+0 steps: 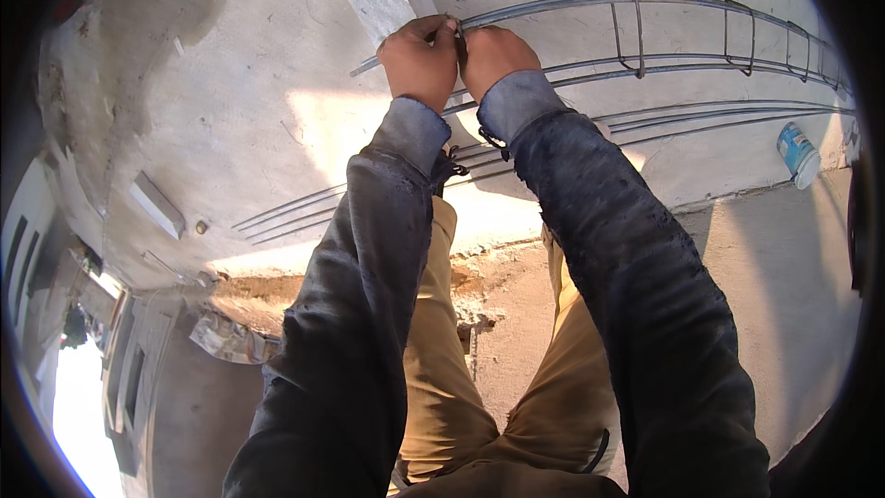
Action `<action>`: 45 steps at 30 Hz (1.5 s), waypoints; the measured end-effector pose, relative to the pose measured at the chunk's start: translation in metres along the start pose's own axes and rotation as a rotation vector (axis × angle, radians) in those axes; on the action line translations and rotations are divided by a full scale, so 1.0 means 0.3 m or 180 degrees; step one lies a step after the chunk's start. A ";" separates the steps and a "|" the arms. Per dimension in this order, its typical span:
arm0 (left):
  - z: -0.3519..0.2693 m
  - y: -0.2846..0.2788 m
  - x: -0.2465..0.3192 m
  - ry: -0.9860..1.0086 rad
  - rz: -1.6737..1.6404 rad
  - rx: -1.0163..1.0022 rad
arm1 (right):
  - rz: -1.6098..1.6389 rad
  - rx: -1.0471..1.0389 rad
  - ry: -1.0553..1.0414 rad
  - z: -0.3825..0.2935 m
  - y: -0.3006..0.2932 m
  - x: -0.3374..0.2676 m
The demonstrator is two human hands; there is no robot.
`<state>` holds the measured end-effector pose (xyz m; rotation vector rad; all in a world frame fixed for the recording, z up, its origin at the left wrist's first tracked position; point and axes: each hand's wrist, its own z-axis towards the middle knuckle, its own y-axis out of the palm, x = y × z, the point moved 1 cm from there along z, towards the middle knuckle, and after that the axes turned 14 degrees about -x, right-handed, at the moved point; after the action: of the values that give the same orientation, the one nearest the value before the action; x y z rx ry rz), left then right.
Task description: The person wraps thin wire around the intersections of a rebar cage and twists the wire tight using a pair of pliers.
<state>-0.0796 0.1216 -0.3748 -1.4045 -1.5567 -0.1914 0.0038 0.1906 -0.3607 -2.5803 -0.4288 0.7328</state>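
Side by side at the top centre, my left hand (420, 62) and my right hand (496, 59) are closed on a thin steel stirrup (461, 41) at the near end of a rebar cage. Long steel rebars (539, 8) run from between my hands towards the right rim, where more wire stirrups (639, 34) stand around them. A pale block (387, 3) lies just beyond my left hand, by the bars' ends. My fingertips meet at the upper bars; what lies inside my right fist is hidden.
Several loose rebars (290, 211) lie on the concrete floor between the cage and my legs. A blue and white tub (798, 152) lies tipped at the right. A second pale block (157, 205) sits at the left, near a floor edge with broken concrete.
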 end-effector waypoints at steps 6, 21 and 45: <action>-0.016 0.038 -0.049 0.0785 -0.0227 0.0433 | -0.1052 -0.0452 -0.0186 0.000 -0.095 -0.016; -0.048 -0.014 -0.036 0.0505 -0.0008 0.0198 | -0.3579 -0.0690 -0.1778 0.212 -0.343 -0.273; 0.137 -0.022 -0.052 -0.0510 0.0394 -0.0746 | -0.0210 0.1674 -0.1455 0.068 -0.160 -0.040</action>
<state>-0.1100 0.1369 -0.4033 -1.7309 -1.6105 -0.1954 -0.0257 0.2336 -0.3486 -1.8968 -0.3881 1.2295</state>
